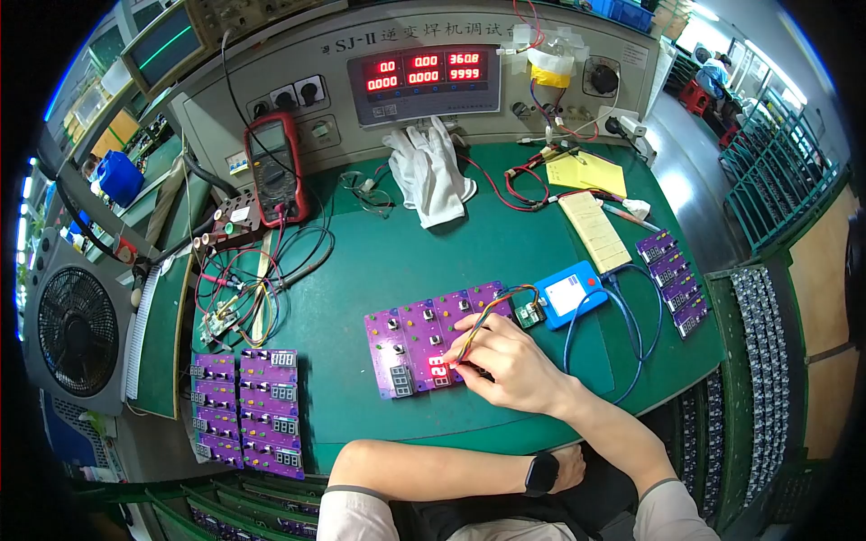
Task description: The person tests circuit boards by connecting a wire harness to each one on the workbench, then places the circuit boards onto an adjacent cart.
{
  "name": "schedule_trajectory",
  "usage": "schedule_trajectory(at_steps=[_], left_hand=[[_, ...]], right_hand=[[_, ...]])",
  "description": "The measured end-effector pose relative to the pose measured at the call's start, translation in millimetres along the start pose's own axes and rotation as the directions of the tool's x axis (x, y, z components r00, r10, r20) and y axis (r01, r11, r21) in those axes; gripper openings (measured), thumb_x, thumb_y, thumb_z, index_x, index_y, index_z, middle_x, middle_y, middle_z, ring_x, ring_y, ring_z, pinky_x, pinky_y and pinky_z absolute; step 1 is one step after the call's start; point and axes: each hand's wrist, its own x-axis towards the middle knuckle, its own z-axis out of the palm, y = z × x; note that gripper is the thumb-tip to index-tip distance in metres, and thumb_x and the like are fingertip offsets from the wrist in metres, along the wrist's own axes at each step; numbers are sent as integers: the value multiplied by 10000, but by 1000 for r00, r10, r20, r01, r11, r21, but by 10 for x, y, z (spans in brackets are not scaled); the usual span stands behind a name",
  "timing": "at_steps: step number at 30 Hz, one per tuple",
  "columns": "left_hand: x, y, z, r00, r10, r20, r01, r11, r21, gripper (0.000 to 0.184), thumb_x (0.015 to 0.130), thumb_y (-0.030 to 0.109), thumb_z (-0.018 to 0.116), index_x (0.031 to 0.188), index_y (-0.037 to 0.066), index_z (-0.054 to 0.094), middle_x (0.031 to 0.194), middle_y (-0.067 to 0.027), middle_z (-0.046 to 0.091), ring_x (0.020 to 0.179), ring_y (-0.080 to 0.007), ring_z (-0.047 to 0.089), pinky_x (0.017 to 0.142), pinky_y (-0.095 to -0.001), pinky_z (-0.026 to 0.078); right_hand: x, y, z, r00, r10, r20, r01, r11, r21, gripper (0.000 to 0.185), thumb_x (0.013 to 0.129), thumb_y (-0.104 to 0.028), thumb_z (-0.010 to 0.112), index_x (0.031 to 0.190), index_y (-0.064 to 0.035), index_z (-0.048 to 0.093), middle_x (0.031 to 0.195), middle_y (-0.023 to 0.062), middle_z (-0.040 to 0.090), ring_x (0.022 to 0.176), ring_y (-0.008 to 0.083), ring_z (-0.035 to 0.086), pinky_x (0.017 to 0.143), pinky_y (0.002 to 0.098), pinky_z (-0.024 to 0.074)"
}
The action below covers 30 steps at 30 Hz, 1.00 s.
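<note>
My right hand (512,368) pinches the end of a bundle of coloured wires (483,326) against a purple circuit board panel (410,329). A red three-digit display (439,370) glows beside my fingertips, while the display (400,380) to its left is unlit. The wires run to a small green board (529,313) at a blue handheld device (570,296) with a white screen. My left forearm lies across my lap at the table's front edge, a black watch (542,473) on the wrist. Below my right forearm, my left hand (569,468) shows only partly; its fingers are hidden.
More purple boards (271,410) lie front left, others (672,284) at right. White gloves (428,171), a red multimeter (275,171), tangled leads (262,284) and a yellow notepad (586,173) lie farther back. A fan (77,320) stands left. A person (713,77) sits far right.
</note>
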Motion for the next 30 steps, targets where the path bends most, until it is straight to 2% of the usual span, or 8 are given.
schedule_trajectory(at_steps=[6, 8, 12, 14, 17, 24, 26, 30], left_hand=[[2, 51, 36, 997, -60, -44, 60, 998, 0, 240, 905, 186, 550, 966, 59, 743, 979, -113, 724, 978, -354, 682, 977, -597, 454], [9, 65, 39, 997, -77, -24, 78, 995, 59, 238, 910, 189, 549, 970, 68, 744, 967, -103, 729, 971, -345, 687, 968, -595, 458], [-16, -9, -37, 999, -20, -27, 22, 998, 61, 242, 917, 190, 544, 977, 74, 748, 968, -99, 735, 968, -331, 692, 952, -585, 465], [-22, -46, -164, 998, -17, 56, 16, 1000, 19, 246, 926, 194, 539, 978, 80, 751, 976, -95, 740, 969, -319, 697, 938, -570, 472], [-28, -64, -175, 999, 6, 44, -7, 1000, 13, 247, 928, 199, 538, 970, 80, 751, 971, -93, 742, 967, -315, 699, 937, -560, 473], [2, -31, -102, 997, -4, 76, 4, 1000, -7, 245, 917, 199, 549, 980, 79, 753, 959, -98, 743, 957, -323, 698, 945, -567, 465], [-8, 2, -37, 999, -49, -11, 49, 998, 39, 240, 906, 196, 560, 974, 79, 758, 953, -106, 744, 953, -329, 697, 944, -570, 461], [-6, 10, -36, 998, -63, -24, 63, 997, 34, 235, 901, 186, 562, 965, 80, 762, 950, -110, 743, 951, -337, 695, 944, -574, 458]], right_hand=[[-6, 4, 5, 1000, 0, 13, 0, 1000, -9, 126, 826, -70, 743, 944, -25, 727, 1032, 85, 688, 1107, 290, 590, 990, 426, 502], [-7, 9, 8, 1000, -6, 9, 6, 1000, -12, 130, 825, -73, 744, 943, -21, 724, 1030, 92, 683, 1110, 294, 588, 992, 429, 501], [-12, 18, 13, 1000, -7, 14, 7, 1000, -28, 136, 823, -80, 747, 936, -12, 713, 1024, 108, 671, 1113, 304, 584, 997, 436, 501], [-17, 20, 20, 1000, -3, 12, 4, 1000, -28, 133, 823, -81, 747, 932, -13, 712, 1024, 107, 670, 1116, 305, 584, 997, 435, 501], [-17, 17, 21, 1000, 1, 12, -1, 1000, -23, 127, 825, -81, 746, 926, -13, 712, 1024, 106, 669, 1120, 305, 584, 998, 434, 501], [4, 0, 3, 1000, -11, 5, 11, 1000, -19, 117, 828, -71, 743, 933, -23, 725, 1012, 93, 676, 1127, 288, 587, 1005, 425, 498], [-5, 8, 13, 1000, -4, 9, 4, 1000, -27, 117, 829, -69, 742, 935, -25, 726, 1011, 89, 677, 1128, 286, 587, 1006, 423, 497], [7, -2, -3, 1000, -15, 8, 15, 1000, -18, 121, 828, -65, 740, 943, -28, 728, 1016, 81, 678, 1121, 282, 587, 1009, 419, 494]])
